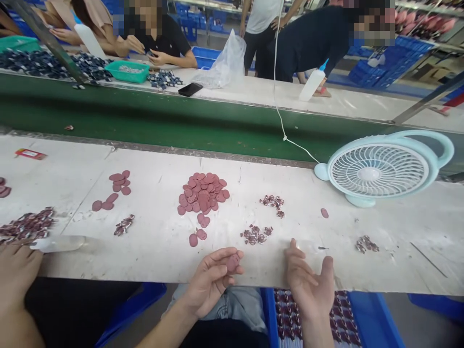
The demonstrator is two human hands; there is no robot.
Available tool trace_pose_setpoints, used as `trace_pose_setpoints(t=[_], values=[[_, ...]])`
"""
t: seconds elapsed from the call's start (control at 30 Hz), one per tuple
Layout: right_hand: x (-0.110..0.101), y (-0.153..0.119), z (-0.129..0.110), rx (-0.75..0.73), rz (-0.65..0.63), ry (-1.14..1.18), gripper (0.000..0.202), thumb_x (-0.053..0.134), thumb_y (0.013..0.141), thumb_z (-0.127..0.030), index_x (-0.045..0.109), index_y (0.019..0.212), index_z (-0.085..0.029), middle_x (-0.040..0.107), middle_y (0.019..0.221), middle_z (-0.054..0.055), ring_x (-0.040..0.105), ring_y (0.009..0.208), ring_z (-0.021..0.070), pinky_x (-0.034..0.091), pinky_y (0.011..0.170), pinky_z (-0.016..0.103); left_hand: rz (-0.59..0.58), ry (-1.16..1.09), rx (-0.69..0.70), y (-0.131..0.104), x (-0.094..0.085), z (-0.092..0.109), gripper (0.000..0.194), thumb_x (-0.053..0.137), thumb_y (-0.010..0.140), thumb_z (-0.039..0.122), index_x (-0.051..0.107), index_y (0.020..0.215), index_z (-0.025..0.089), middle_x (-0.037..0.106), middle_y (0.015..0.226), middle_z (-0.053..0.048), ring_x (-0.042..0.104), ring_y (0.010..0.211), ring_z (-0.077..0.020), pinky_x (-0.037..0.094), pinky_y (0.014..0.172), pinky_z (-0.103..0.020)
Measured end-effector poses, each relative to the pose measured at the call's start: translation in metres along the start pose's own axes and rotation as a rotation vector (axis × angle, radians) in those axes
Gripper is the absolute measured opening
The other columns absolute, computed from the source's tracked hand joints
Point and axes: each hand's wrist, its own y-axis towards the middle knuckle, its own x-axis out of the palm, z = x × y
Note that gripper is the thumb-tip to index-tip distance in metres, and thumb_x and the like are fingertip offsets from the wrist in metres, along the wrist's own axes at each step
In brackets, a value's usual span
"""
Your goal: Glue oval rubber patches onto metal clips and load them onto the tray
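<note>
My left hand [208,285] pinches a dark pink oval piece [233,262] over the table's front edge. To the right, my right hand [311,285] is held palm up, fingers apart, with nothing visible in it; a clear bottle, hard to make out, lies just beyond its fingers. A large pile of pink ovals [203,193] lies beyond my left hand, with a few loose ovals [193,240] nearer. Two clusters of small brown-and-white pieces [254,235] lie between and beyond my hands. One single oval [324,213] rests farther right.
A light blue fan [377,169] stands at the back right, its white cord crossing the green belt [163,128]. Below the table edge is a blue crate [373,321] with rows of pieces. Another person's hand [18,266] rests at far left beside a bottle [61,243]. People work opposite.
</note>
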Motion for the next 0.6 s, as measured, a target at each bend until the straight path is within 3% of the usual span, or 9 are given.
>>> trace_pose_setpoints(t=[0.07,0.13,0.2,0.3,0.4,0.5,0.6], values=[[-0.003,0.011,-0.005,0.085,-0.058,0.325,0.043,0.054,0.096,-0.046,0.052,0.130,-0.019,0.062,0.082,0.000,0.057,0.057,0.0067,0.050,0.041,0.012,-0.035,0.016,-0.004,0.000,0.000,-0.001,0.036,0.078,0.075,0.012,0.073,0.110,0.019,0.073,0.120,-0.012,0.073,0.095,-0.0175,0.055,0.071,-0.017],[0.000,0.018,-0.008,0.128,-0.055,0.396,0.028,0.053,0.098,-0.033,0.054,0.122,-0.020,0.060,0.076,-0.003,0.057,0.055,0.0063,0.052,0.044,0.012,-0.070,0.036,-0.005,0.000,0.001,-0.001,0.035,0.079,0.074,0.011,0.072,0.107,0.021,0.075,0.114,-0.010,0.073,0.095,-0.0181,0.056,0.072,-0.019],[0.007,0.017,-0.008,0.141,-0.022,0.384,0.024,0.051,0.098,-0.033,0.056,0.117,-0.020,0.058,0.073,-0.004,0.054,0.052,0.0055,0.051,0.044,0.012,-0.113,0.069,-0.011,0.001,0.001,0.000,0.035,0.080,0.073,0.012,0.071,0.106,0.023,0.074,0.109,-0.008,0.073,0.083,-0.0169,0.057,0.064,-0.020],[0.026,0.006,-0.002,0.113,0.102,0.177,0.029,0.049,0.097,-0.044,0.062,0.108,-0.021,0.051,0.064,-0.005,0.041,0.040,0.0042,0.043,0.036,0.013,-0.121,0.171,-0.006,0.002,0.003,-0.001,0.037,0.079,0.074,0.014,0.071,0.109,0.023,0.071,0.114,-0.009,0.070,0.069,-0.0131,0.053,0.050,-0.018],[0.045,-0.005,0.009,0.038,0.241,-0.197,0.037,0.044,0.094,-0.053,0.067,0.099,-0.025,0.044,0.056,-0.006,0.029,0.033,0.0045,0.030,0.029,0.017,-0.093,0.243,0.016,0.003,0.004,-0.002,0.034,0.078,0.078,0.017,0.071,0.111,0.020,0.069,0.122,-0.012,0.072,0.077,-0.0163,0.055,0.052,-0.019],[0.058,-0.011,0.020,0.000,0.273,-0.389,0.041,0.047,0.088,-0.063,0.068,0.099,-0.029,0.050,0.056,-0.003,0.037,0.033,0.0085,0.029,0.028,0.020,-0.076,0.196,0.004,0.005,0.006,-0.006,0.018,0.072,0.086,0.024,0.071,0.103,0.018,0.072,0.117,-0.013,0.075,0.088,-0.0225,0.058,0.059,-0.021],[0.066,-0.014,0.031,-0.045,0.274,-0.486,0.043,0.062,0.078,-0.067,0.068,0.094,-0.028,0.053,0.057,-0.002,0.042,0.035,0.0101,0.032,0.028,0.021,-0.058,0.105,-0.026,0.006,0.008,-0.010,0.009,0.069,0.089,0.025,0.070,0.093,0.017,0.076,0.108,-0.011,0.076,0.089,-0.0238,0.059,0.063,-0.023]])
